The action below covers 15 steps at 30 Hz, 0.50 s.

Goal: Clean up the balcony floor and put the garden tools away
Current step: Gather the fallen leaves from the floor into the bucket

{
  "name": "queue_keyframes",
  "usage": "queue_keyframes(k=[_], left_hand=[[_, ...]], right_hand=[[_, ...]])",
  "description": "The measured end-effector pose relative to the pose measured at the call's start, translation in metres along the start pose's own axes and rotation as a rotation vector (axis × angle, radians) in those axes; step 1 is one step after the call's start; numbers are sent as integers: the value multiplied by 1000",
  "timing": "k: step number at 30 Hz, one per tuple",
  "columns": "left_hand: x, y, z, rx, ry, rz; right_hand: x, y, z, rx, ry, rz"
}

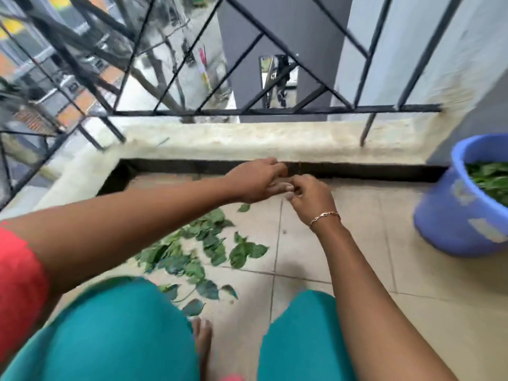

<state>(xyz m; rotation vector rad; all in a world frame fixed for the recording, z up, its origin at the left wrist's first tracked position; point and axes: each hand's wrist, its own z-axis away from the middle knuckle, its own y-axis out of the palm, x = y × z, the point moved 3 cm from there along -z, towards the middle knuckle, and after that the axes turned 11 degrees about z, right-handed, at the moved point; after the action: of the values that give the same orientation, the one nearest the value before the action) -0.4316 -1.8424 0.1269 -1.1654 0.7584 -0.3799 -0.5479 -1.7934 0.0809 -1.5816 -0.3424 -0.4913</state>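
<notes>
Both hands meet low over the floor [412, 270], left hand [255, 184] and right hand [312, 200], curled fingertips touching one another; blur hides whether anything is pinched between them. Loose green leaves [209, 243] lie scattered on the tiles under the left forearm. A blue bucket [450, 215] holding more greenery [492, 180] stands at the right edge. Beyond the hands, a black railing [247, 111] tops the low ledge [247, 141].

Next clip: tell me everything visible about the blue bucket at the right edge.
The blue bucket looks like plastic: round, with a thick rolled rim and pale, blurred markings on its side. It stands on the tiled floor by the wall corner, partly cut off by the frame edge. Green leaves lie inside it. Nothing else touches its visible part.
</notes>
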Motion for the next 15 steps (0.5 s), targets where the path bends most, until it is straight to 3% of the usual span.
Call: queue_keyframes(k=[10, 12, 15], left_hand=[[152, 114, 91, 122, -325, 261], [169, 146, 111, 103, -435, 347], [182, 187, 140, 74, -555, 581]], right_hand=[[21, 202, 17, 762, 285, 167], [23, 234, 26, 770, 376, 155], [24, 269, 24, 696, 324, 248]])
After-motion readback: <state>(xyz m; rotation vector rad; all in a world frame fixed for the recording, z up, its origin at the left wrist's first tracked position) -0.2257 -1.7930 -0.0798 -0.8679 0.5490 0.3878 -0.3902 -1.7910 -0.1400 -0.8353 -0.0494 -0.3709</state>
